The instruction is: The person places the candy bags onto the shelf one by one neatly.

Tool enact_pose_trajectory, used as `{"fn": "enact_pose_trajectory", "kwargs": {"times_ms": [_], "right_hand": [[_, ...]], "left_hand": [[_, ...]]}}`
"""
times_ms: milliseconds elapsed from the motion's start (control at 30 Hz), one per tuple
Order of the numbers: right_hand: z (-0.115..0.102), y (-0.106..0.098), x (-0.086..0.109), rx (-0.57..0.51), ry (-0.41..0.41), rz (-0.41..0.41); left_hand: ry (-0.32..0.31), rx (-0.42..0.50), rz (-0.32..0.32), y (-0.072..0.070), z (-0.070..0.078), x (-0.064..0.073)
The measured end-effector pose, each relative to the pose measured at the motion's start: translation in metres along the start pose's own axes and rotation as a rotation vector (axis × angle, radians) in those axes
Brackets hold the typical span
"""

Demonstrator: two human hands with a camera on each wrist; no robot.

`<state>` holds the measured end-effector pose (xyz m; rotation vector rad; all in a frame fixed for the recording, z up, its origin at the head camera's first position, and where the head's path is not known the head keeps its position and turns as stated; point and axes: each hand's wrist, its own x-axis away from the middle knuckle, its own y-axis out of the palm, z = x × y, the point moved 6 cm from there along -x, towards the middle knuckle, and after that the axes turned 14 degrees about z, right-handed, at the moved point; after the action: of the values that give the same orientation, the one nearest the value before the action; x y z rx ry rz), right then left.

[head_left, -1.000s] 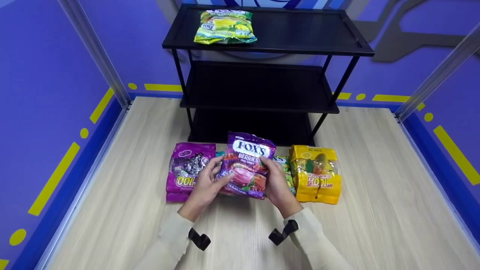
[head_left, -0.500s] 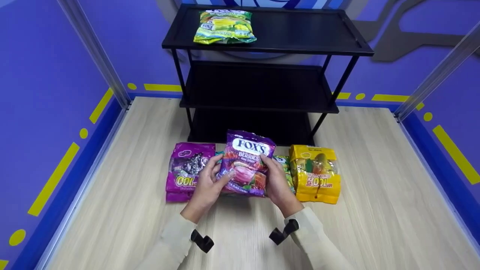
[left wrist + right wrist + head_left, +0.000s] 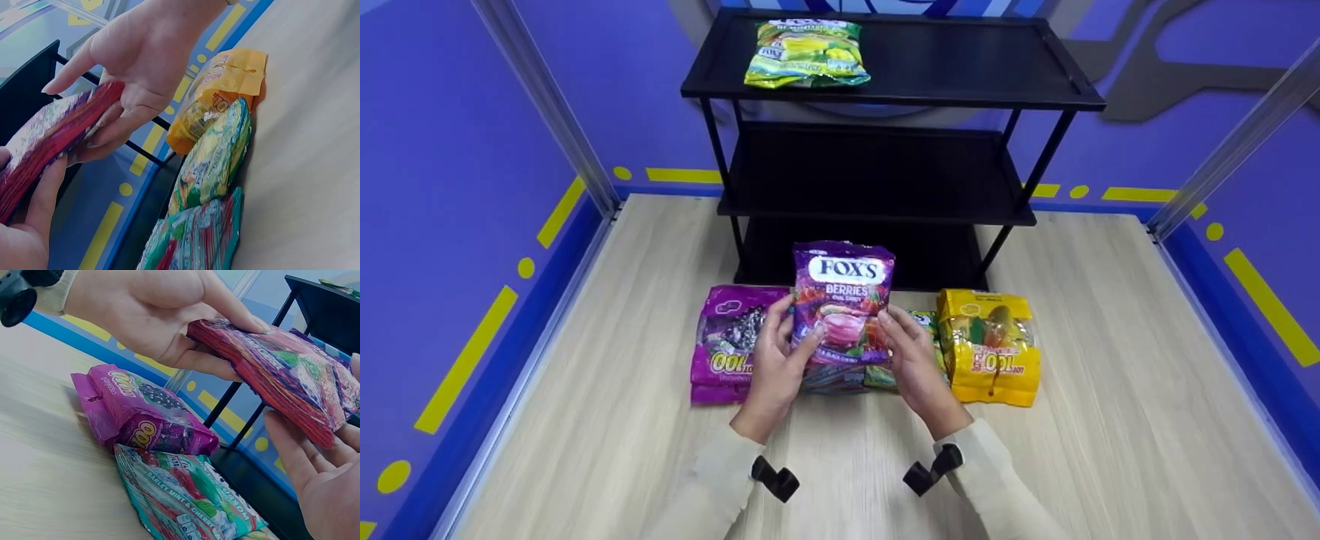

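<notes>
A purple Fox's Berries candy bag (image 3: 844, 300) is held up between both hands, its printed front toward the head camera. My left hand (image 3: 778, 367) grips its left side, thumb on the front and fingers behind. On the opposite edge, my right hand (image 3: 915, 367) pinches the bag the same way. Both wrist views show the bag raised above the table. Beneath it lie a teal barley mint and cherry candy bag (image 3: 188, 495) and a green-yellow candy bag (image 3: 211, 157), partly covered by the held bag and hands in the head view.
A magenta candy bag (image 3: 735, 345) lies left of the row, a yellow candy bag (image 3: 991, 349) right of it. Behind stands a black three-tier shelf (image 3: 877, 172). Its top bears a green-yellow Fox's bag (image 3: 808, 54). Blue walls (image 3: 442, 187) enclose the wooden table (image 3: 1117, 390).
Both hands have lifted the purple candy bag slightly up and toward the shelf, turning it more upright. More of the bags beneath now shows.
</notes>
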<state>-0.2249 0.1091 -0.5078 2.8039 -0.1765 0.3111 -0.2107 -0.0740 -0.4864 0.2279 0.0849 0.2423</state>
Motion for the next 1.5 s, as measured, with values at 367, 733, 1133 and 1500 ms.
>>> {"fn": "enact_pose_trajectory", "kwargs": {"times_ms": [367, 733, 1133, 1500], "right_hand": [[-0.003, 0.001, 0.002, 0.013, -0.065, 0.036], [-0.014, -0.002, 0.001, -0.042, -0.126, 0.080], [-0.030, -0.003, 0.004, -0.093, -0.189, 0.100], [-0.044, -0.008, 0.003, -0.115, -0.229, 0.083]], "left_hand": [[0.059, -0.026, 0.062, 0.013, 0.005, -0.001], [0.086, -0.082, 0.076, 0.023, 0.012, -0.001], [0.083, -0.048, 0.024, 0.026, 0.018, -0.003], [0.034, 0.090, -0.023, 0.033, 0.018, -0.001]]}}
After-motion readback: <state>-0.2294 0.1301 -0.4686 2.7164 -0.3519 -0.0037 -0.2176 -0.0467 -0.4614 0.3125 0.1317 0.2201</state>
